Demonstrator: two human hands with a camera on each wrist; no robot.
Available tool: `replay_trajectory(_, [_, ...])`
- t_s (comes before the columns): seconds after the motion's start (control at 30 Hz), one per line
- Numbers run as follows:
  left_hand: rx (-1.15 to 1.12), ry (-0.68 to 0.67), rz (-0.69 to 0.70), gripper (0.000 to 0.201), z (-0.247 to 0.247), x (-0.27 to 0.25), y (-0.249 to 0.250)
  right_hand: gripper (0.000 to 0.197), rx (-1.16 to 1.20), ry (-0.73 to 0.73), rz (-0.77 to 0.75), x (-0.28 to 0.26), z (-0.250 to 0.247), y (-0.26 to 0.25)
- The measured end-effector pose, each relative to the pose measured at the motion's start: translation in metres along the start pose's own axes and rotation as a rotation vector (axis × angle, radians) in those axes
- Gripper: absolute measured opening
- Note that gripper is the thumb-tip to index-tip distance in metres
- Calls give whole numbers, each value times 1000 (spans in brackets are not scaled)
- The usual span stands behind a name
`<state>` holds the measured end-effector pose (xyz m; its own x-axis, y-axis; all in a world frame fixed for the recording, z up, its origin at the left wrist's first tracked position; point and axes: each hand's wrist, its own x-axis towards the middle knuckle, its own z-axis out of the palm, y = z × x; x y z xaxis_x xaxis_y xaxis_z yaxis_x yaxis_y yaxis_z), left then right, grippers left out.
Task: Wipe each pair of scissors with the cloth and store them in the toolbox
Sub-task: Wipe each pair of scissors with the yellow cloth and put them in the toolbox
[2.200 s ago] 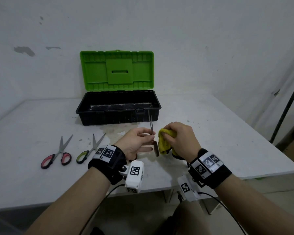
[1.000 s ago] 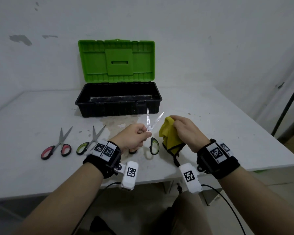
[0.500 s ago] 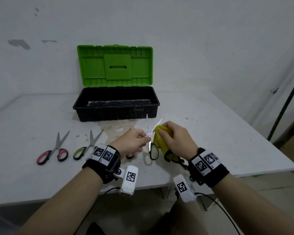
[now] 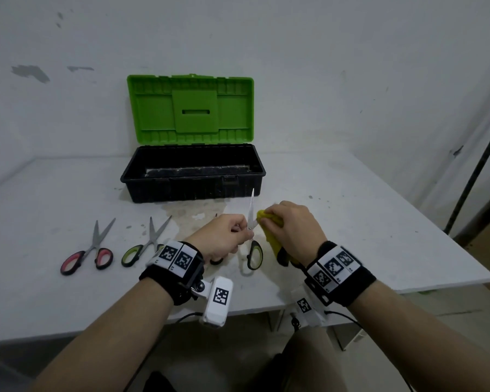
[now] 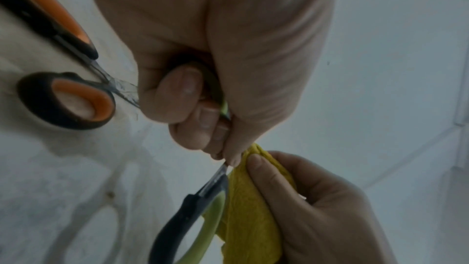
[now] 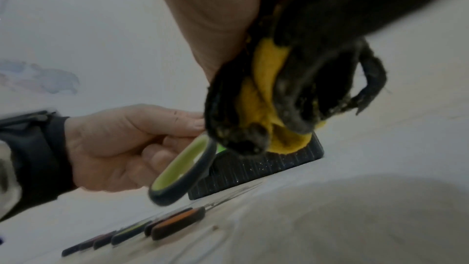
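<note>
My left hand (image 4: 245,232) pinches a pair of green-handled scissors (image 4: 255,254) near the pivot, with one blade (image 4: 251,206) pointing up and the handle loop hanging below. My right hand (image 4: 266,220) grips a yellow cloth (image 4: 272,237) and presses it against the other blade, which is hidden. In the left wrist view the cloth (image 5: 248,208) touches the steel just above the handle (image 5: 182,228). The right wrist view shows the cloth (image 6: 264,91) bunched under my palm. The black toolbox (image 4: 193,189) stands open behind, its green lid (image 4: 191,108) raised.
Pink-handled scissors (image 4: 87,257) and green-handled scissors (image 4: 142,247) lie on the white table (image 4: 379,236) at the left. Orange-handled scissors (image 5: 68,99) lie under my left hand. The table's front edge is close to my wrists. A dark pole (image 4: 475,171) leans at the right.
The scissors went from shut to spread blades. My right hand brought the cloth back onto the right-hand blade, which is now covered. The left hand stayed in place.
</note>
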<state>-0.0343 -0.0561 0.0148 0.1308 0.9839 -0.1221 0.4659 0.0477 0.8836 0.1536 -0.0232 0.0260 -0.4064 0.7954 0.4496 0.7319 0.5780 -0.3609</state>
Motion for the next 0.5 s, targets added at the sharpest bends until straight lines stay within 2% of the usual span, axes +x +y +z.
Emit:
replay_trajectory(0.1, [-8, -14, -33, 24, -2, -1, -1, 26, -1, 34, 189, 11, -12, 17])
replay_trajectory(0.17, [-34, -22, -51, 24, -2, -2, 1, 26, 30, 76, 245, 14, -20, 26])
replay_trajectory(0.27, [-64, -14, -59, 23, -1, -3, 6, 24, 69, 129, 186, 7, -27, 18])
replay_trajectory(0.4, [-89, -13, -48, 18, 2, -3, 13, 23, 38, 10, 30, -12, -17, -7])
replay_trajectory(0.5, [-90, -23, -28, 17, 5, -5, 16, 20, 32, -23, -14, -16, -8, -14])
